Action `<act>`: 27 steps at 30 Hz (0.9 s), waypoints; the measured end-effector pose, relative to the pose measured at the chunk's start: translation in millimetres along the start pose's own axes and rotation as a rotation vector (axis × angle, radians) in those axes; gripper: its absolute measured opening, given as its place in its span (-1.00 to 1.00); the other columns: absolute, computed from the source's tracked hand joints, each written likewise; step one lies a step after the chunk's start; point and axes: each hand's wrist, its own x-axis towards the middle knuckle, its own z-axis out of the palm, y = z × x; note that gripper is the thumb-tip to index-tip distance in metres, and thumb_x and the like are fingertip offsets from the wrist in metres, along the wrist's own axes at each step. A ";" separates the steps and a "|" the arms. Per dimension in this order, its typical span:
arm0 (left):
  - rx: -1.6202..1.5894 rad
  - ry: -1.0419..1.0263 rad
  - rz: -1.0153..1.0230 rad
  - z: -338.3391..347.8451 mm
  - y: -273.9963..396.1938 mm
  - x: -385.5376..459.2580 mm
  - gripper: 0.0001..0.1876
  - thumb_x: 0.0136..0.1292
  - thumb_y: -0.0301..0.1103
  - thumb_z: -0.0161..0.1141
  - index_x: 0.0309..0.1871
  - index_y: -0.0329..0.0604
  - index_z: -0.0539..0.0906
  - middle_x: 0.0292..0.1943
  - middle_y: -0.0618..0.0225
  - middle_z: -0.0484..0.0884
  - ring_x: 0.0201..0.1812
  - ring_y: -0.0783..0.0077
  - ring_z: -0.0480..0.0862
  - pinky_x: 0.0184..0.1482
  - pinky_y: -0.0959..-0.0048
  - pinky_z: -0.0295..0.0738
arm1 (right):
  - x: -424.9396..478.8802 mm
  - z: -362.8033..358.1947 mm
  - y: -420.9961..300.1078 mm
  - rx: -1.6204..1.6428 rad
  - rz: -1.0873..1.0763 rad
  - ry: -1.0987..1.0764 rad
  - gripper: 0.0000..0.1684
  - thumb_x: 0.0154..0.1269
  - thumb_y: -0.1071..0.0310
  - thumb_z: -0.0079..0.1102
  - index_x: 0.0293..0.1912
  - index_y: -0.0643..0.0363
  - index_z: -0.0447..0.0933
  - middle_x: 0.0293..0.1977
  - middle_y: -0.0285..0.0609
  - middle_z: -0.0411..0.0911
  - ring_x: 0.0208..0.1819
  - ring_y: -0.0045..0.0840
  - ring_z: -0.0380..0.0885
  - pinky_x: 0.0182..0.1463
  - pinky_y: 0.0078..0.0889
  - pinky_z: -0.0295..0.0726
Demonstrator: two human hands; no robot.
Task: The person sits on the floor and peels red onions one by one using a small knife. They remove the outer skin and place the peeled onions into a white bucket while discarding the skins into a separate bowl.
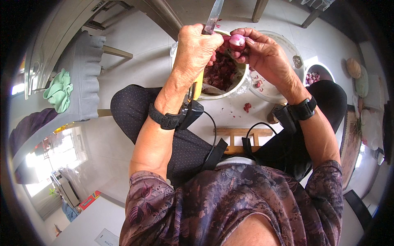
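Note:
A knife (pixel 214 15) points its blade up and away from me, its yellow handle (pixel 198 84) running down through my left hand (pixel 197 46), which is closed around it. My right hand (pixel 267 53) pinches a partly peeled shallot (pixel 237 41) between thumb and fingers; its top shows pale pink, the lower part dark red. Both hands are over a white bucket (pixel 245 75) lined with clear plastic. Dark red peelings (pixel 220 73) fill much of the bucket's inside. Close to the right hand lies a large round white plastic lid or tray (pixel 271 92) with a few scraps on it.
Several shallots (pixel 312 77) sit in a white bowl (pixel 327 70) beyond my right knee. Peelings (pixel 247 107) lie on the floor. A small wooden stool (pixel 246 150) is between my legs. At left stands a grey-covered seat (pixel 84 67) with a green cloth (pixel 60 90); gourds (pixel 362 81) lie far right.

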 end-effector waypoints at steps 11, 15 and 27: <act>0.040 0.026 -0.009 0.1 -0.6 1.1 -0.88 0.06 -0.45 0.20 -0.46 -0.32 0.54 -0.64 0.36 0.54 -0.74 0.66 0.44 -0.73 0.64 0.31 | -0.5 -3.0 2.0 -0.062 -0.048 0.074 -0.77 0.40 0.36 0.01 -0.02 0.22 0.48 -0.15 -0.22 0.59 -0.17 -0.57 0.58 -0.14 -0.55 0.59; 0.057 0.039 0.020 -4.7 1.0 1.0 -0.88 0.07 -0.44 0.18 -0.46 -0.31 0.54 -0.64 0.37 0.54 -0.74 0.67 0.43 -0.73 0.63 0.32 | -0.1 -4.9 -2.9 0.032 -0.051 0.024 -0.77 0.43 0.40 -0.09 -0.01 0.29 0.42 -0.08 -0.01 0.55 -0.15 -0.42 0.59 -0.10 -0.48 0.62; 0.365 0.077 0.106 -8.7 -17.6 10.6 -0.91 0.06 -0.46 0.18 -0.37 -0.28 0.58 -0.65 0.47 0.50 -0.67 0.71 0.46 -0.70 0.66 0.33 | 2.7 -8.8 2.4 0.177 -0.033 0.038 -0.76 0.40 0.40 -0.04 -0.01 0.33 0.39 -0.01 0.04 0.51 0.02 -0.27 0.55 0.19 -0.27 0.53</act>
